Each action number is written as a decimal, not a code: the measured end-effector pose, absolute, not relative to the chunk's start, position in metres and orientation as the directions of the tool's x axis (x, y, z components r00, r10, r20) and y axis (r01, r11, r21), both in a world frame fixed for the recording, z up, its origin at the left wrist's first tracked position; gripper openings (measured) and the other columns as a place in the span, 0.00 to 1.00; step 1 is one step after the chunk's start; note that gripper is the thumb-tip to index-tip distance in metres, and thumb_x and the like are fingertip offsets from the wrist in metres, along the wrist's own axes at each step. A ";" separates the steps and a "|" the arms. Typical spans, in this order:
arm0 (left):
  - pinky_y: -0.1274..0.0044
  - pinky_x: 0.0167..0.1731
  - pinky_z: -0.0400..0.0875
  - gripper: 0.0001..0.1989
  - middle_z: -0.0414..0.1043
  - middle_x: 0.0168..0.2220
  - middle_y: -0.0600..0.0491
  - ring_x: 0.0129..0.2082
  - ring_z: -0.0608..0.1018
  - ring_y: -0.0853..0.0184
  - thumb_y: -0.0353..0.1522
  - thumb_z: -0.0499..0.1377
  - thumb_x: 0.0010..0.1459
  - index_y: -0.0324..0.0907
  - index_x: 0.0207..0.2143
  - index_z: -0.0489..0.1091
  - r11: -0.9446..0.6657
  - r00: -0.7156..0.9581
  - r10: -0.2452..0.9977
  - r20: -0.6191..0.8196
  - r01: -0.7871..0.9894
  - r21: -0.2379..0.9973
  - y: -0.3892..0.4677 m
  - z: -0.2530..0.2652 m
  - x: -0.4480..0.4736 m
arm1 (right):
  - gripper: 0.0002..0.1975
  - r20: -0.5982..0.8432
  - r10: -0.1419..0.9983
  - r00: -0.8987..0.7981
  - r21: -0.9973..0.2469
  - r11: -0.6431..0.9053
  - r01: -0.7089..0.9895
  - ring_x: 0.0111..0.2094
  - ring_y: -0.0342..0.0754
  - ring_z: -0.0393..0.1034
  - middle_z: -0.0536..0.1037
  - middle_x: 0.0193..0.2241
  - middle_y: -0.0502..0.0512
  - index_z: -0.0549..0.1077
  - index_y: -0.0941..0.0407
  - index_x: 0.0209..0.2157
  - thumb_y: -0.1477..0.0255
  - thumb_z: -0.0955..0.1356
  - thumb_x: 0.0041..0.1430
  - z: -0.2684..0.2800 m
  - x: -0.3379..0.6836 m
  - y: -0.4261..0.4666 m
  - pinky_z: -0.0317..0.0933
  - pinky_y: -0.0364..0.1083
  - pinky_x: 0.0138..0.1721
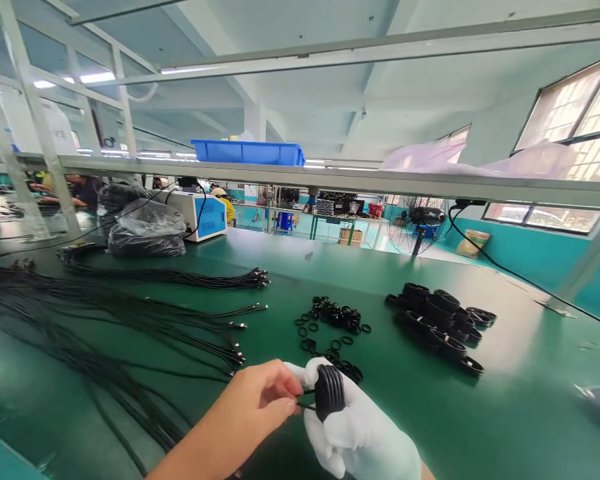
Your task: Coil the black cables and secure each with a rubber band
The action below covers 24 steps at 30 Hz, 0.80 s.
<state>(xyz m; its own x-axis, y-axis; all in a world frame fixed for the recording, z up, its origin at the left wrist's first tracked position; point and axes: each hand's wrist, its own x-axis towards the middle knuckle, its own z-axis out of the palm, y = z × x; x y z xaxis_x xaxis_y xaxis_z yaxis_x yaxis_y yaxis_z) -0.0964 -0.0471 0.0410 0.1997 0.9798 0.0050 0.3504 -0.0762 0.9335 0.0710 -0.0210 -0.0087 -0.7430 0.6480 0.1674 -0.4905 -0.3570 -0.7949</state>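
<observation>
My right hand point(363, 427), in a white glove, is closed around a tightly wound black cable coil point(330, 393). Bare, my left hand point(253, 410) pinches thin black strands beside the coil's left side; whether these are cable ends or a loop is too small to tell. Just beyond the hands lies a scatter of small black rings point(337, 317), some of them partly hidden behind the glove. Long straight black cables point(105, 320) with metal plugs spread across the left of the green table point(300, 267).
Finished-looking black cable coils point(440, 320) are piled on the right. At the back left stand a blue-and-white machine point(205, 215) and plastic-wrapped bundles point(145, 227). A shelf point(340, 177) with a blue tray point(250, 153) crosses above the table. Beyond it is a fan point(417, 220).
</observation>
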 end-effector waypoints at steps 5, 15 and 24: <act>0.79 0.31 0.64 0.03 0.72 0.27 0.56 0.28 0.71 0.70 0.26 0.56 0.47 0.40 0.27 0.66 0.002 0.178 0.984 -0.010 0.048 0.999 -0.048 0.033 -0.082 | 0.23 0.226 0.601 -0.767 -0.783 -0.357 -0.510 0.13 0.36 0.58 0.72 0.16 0.46 0.56 0.54 0.39 0.74 0.70 0.43 -0.016 0.071 -0.021 0.48 0.34 0.14; 0.77 0.33 0.67 0.09 0.71 0.28 0.55 0.30 0.73 0.69 0.23 0.59 0.42 0.40 0.29 0.64 0.053 0.089 0.995 -0.042 -0.115 0.992 -0.037 0.009 -0.073 | 0.31 0.074 0.685 -0.725 -0.849 -0.338 -0.406 0.13 0.37 0.58 0.70 0.15 0.45 0.57 0.55 0.46 0.70 0.72 0.40 -0.022 0.072 -0.018 0.46 0.36 0.15; 0.74 0.39 0.63 0.15 0.69 0.37 0.54 0.37 0.70 0.64 0.29 0.55 0.51 0.47 0.43 0.68 -0.121 0.026 0.992 0.120 0.383 0.916 -0.042 0.026 -0.089 | 0.39 0.050 0.659 -0.750 -0.833 -0.387 -0.395 0.13 0.38 0.56 0.72 0.17 0.47 0.55 0.59 0.56 0.73 0.70 0.40 -0.020 0.075 -0.018 0.49 0.38 0.17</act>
<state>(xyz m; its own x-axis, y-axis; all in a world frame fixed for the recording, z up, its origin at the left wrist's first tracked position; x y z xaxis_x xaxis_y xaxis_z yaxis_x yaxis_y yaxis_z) -0.0887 -0.0416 0.0264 0.0257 0.9925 0.1199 0.3826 -0.1205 0.9160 0.0750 -0.0179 -0.0203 -0.7504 0.6591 0.0495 -0.3951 -0.3872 -0.8331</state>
